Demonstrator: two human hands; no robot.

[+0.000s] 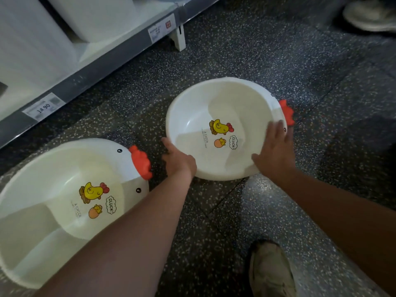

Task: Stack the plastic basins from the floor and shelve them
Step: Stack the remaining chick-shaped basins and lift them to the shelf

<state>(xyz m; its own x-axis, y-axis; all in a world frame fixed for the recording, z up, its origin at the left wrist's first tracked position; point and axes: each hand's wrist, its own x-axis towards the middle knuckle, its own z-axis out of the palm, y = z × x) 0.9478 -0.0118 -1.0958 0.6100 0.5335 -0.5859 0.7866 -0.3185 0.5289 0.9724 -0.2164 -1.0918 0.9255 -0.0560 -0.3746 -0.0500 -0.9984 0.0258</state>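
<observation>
- I have the left hand [179, 160] against the left outer wall of the smaller-looking chick basin [192, 129] and the right hand [276, 146] laid over its right rim, fingers fairly straight. The hands are apart with the basin between them.
- I cannot tell whether the left fingers hook under the rim, because the wall hides them.
- That basin sits on the speckled floor [214, 232], its red comb handle [287, 112] pointing right, just beyond the right hand.
- The second chick basin [53, 189] lies left of it and nearer. Its comb [140, 162] also points right, so both long axes run much the same way. My left hand is the closer one, and my left forearm crosses that basin's near edge.
- I judge that nesting means carrying the held basin left and near, combs aligned.
- The shelf [90, 78] runs along the far left, and its price tag [42, 109] is blurred.
- The second basin's left side is cut off. A shoe [271, 273] stands near right.
</observation>
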